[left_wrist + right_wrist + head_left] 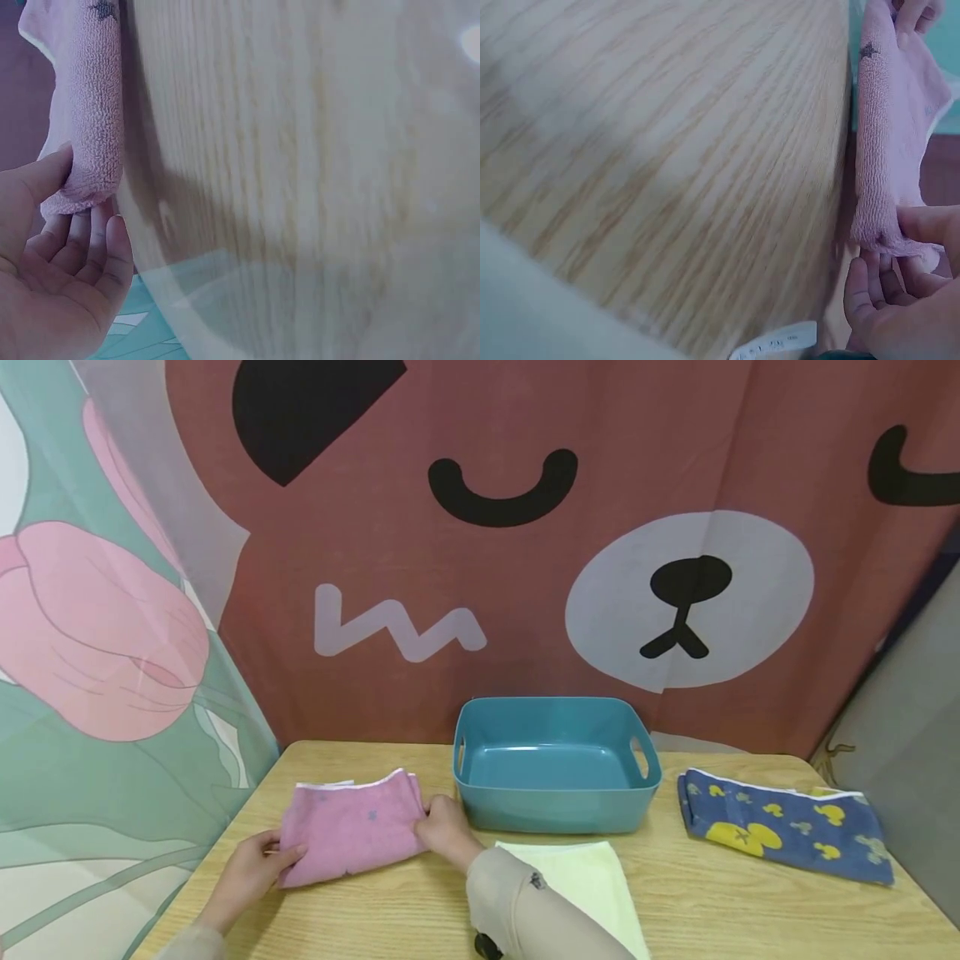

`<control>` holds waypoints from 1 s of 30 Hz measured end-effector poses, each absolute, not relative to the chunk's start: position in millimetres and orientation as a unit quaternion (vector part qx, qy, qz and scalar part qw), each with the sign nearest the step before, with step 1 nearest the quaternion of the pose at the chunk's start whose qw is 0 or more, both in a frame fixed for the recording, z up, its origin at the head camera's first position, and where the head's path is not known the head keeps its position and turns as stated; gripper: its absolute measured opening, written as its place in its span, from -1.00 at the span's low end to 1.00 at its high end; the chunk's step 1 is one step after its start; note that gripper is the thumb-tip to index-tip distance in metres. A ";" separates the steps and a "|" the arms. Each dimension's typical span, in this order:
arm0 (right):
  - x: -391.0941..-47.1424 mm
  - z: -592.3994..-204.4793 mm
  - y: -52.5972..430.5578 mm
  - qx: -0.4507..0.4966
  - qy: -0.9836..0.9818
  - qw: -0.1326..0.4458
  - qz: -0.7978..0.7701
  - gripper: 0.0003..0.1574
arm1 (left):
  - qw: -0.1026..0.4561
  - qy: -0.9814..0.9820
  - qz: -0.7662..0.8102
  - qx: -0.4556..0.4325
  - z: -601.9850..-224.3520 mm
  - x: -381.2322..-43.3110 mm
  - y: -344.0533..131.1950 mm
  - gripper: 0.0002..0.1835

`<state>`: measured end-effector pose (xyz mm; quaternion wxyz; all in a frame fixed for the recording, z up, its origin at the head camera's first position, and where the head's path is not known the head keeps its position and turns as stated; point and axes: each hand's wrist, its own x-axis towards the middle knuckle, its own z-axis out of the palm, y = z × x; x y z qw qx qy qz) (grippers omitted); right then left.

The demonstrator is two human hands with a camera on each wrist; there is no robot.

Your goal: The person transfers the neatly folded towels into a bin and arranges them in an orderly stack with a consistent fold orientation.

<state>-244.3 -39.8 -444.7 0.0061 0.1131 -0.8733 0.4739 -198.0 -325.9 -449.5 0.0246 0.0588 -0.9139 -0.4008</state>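
Observation:
A folded pink towel point(356, 827) with small dark star marks is held between both hands over the left side of the table. My left hand point(251, 868) pinches its left end, thumb on top and fingers beneath, as the left wrist view shows at the towel's rolled edge point(96, 112). At the right end my right hand point(447, 831) pinches the other side, with the thumb over the towel point(889, 150) and the fingers curled under it. White trim runs along the towel's far edge.
A teal basket point(555, 810) with side handle holes stands at the table's back middle. In front of it lies a pale yellow towel point(592, 877), partly covered by the right sleeve. A blue towel with yellow figures point(787, 827) lies folded at the right. A curtain hangs behind.

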 end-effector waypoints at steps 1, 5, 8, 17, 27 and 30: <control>-243.1 -443.6 -39.1 0.121 -0.877 0.004 0.466 -0.80 | 0.025 -0.916 -0.397 0.062 -448.0 -196.1 -326.2 -0.51; -239.0 -436.2 -35.3 0.159 -0.890 0.000 0.426 -0.81 | 0.019 -0.919 -0.389 0.068 -438.5 -186.7 -326.6 -0.47; -236.1 -426.8 -31.7 0.183 -0.896 0.003 0.405 -0.83 | 0.021 -0.922 -0.381 0.066 -428.2 -178.4 -325.2 -0.46; -223.0 -405.8 -18.9 0.202 -0.884 -0.020 0.420 -0.71 | 0.025 -0.922 -0.379 0.071 -406.9 -163.9 -317.8 -0.42; -211.8 -403.9 -5.3 0.230 -0.861 -0.007 0.453 -0.80 | 0.028 -0.912 -0.402 0.072 -403.6 -156.9 -314.4 -0.42; -207.1 -402.9 -1.0 0.244 -0.857 -0.007 0.455 -0.81 | 0.028 -0.913 -0.400 0.075 -401.3 -153.2 -312.2 -0.41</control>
